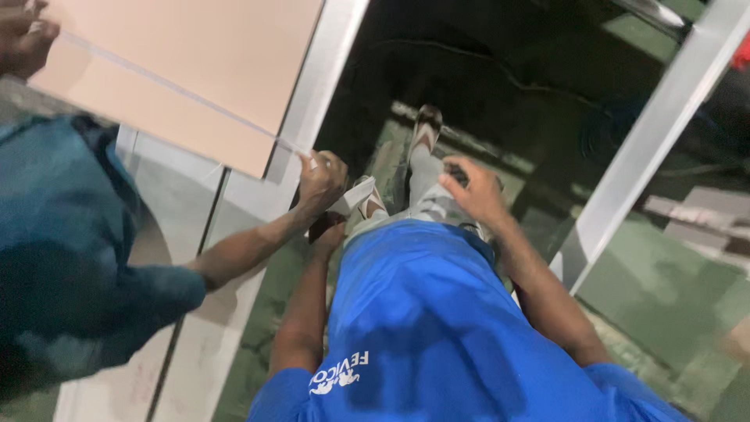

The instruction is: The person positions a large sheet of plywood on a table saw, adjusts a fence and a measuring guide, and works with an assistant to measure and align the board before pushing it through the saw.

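Okay, my left hand (328,232) sits just under the co-worker's hand (322,178) pinching the peach board (195,70); right hand (473,191) on my knee (428,199). Neither grip readable. I'd support that corner slowly.

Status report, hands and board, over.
Left hand mostly hidden, grip unclear. Right hand open on grey trouser leg. Co-worker's hand grips tan board corner, just above left hand.
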